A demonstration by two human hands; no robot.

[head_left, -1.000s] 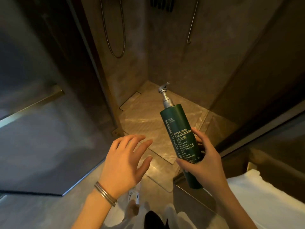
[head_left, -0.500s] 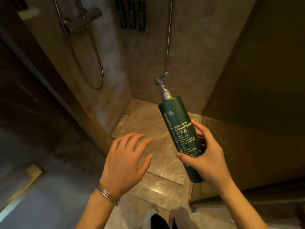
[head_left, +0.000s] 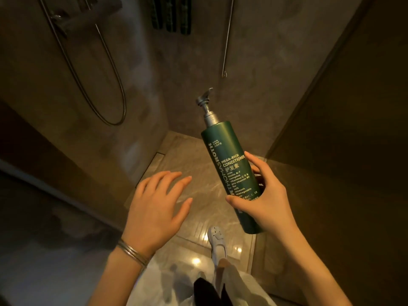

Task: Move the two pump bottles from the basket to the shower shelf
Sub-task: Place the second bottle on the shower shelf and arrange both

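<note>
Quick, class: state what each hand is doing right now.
Left hand: open, fingers spread, holding nothing.
Right hand: closed around the green conditioner bottle.

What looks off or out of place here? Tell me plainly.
Nothing stands out as spilled or damaged. The green conditioner bottle is tilted, pump leaning away to the left, but only because the right hand holds it in the air. The left hand is open and empty. The shower floor looks unmarked.

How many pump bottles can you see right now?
1. The green pump bottle is held in the right hand, tilted, pump pointing into the shower. The second isn't in view; dark items on the back wall are too blurred to identify.
</note>
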